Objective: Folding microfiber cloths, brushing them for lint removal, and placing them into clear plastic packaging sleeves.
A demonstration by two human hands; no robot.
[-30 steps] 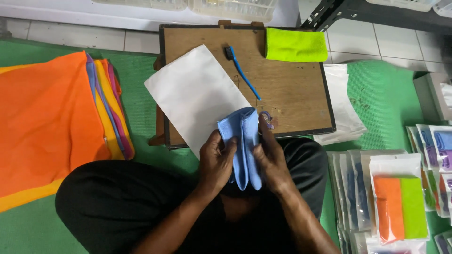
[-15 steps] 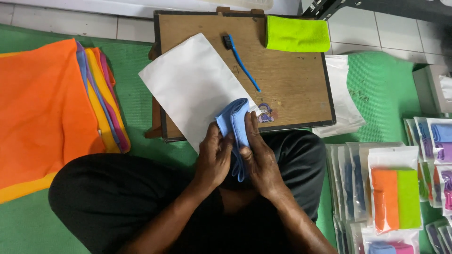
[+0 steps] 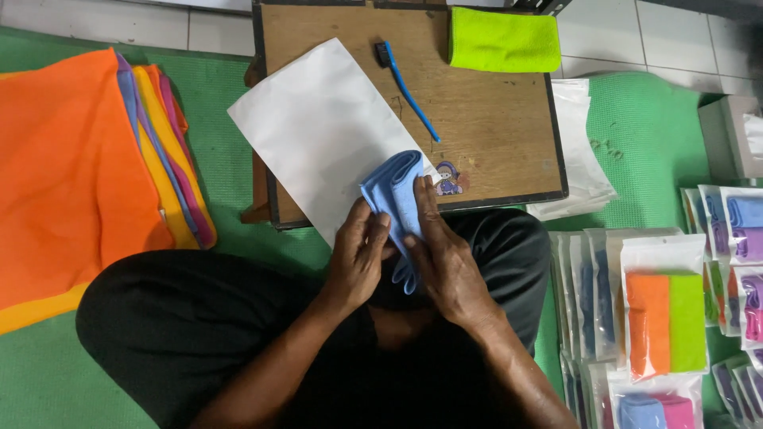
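Observation:
A folded light-blue cloth (image 3: 395,189) is held upright between both hands at the near edge of a low wooden table (image 3: 493,127). My left hand (image 3: 359,254) grips its left side and my right hand (image 3: 445,258) presses flat along its right side, fingers pointing up. The cloth's top rests against a white sheet (image 3: 318,131) lying tilted on the table. I sit cross-legged in black trousers behind the table.
A blue toothbrush (image 3: 407,87) and a folded lime-green cloth (image 3: 504,40) lie on the table. A stack of orange, yellow and purple cloths (image 3: 79,167) lies at left on the green mat. Clear bags (image 3: 584,159) and packaged cloths (image 3: 664,318) sit at right.
The blue cloth and both hands have stayed at the table's near edge; the fold looks tighter and narrower. The camera has tilted slightly, shifting the view.

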